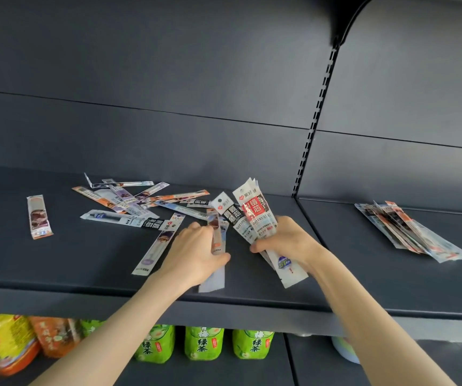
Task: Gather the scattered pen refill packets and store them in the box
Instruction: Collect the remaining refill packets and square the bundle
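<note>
On the dark grey metal shelf (90, 263), the right hand (285, 240) clenches its fingers around a fanned bundle of long plastic refill packets (252, 215). Just left of this bundle, the left hand (193, 252) pinches one narrow packet (216, 235) — thumb under, fingers on top. Further left of the bundle lies a scattered heap of packets (140, 201); well to its right — a second loose pile (408, 232).

Dark grey metal shelving (57, 263), slotted upright (314, 121), green bottles (204, 342) below.
</note>
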`<action>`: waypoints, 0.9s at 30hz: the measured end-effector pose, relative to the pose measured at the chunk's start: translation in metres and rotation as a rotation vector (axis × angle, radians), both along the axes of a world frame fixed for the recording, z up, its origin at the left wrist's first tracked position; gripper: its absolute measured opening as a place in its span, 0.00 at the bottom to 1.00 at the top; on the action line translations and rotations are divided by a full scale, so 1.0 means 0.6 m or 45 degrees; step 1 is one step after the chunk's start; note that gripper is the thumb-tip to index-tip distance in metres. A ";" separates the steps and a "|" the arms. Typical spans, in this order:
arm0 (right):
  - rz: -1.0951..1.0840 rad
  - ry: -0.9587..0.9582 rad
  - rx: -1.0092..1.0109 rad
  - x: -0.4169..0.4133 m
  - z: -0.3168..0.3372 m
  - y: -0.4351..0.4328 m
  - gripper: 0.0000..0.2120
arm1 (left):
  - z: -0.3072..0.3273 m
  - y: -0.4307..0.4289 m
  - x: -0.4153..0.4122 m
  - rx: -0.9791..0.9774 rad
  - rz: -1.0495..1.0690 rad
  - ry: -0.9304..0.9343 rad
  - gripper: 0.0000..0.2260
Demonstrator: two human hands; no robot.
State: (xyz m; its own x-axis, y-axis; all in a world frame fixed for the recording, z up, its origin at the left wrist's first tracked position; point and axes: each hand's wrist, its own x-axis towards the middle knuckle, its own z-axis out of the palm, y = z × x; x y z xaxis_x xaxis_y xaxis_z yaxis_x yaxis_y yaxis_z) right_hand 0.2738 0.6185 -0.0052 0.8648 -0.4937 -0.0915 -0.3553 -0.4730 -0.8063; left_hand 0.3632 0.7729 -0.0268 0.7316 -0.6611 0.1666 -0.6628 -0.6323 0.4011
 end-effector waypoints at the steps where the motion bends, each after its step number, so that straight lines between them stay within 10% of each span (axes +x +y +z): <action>1: -0.015 -0.047 0.108 -0.003 -0.002 -0.001 0.11 | 0.002 0.000 0.001 -0.021 -0.014 0.006 0.19; 9: -0.063 -0.379 0.717 -0.011 -0.019 -0.012 0.07 | 0.006 0.017 0.005 -0.160 -0.186 0.364 0.17; 14: -0.106 -0.466 0.735 -0.009 -0.028 -0.008 0.07 | 0.018 -0.012 -0.005 -0.037 0.023 0.105 0.19; 27: -0.077 -0.525 0.708 -0.016 -0.031 -0.004 0.03 | 0.031 -0.033 0.035 0.079 -0.151 0.440 0.16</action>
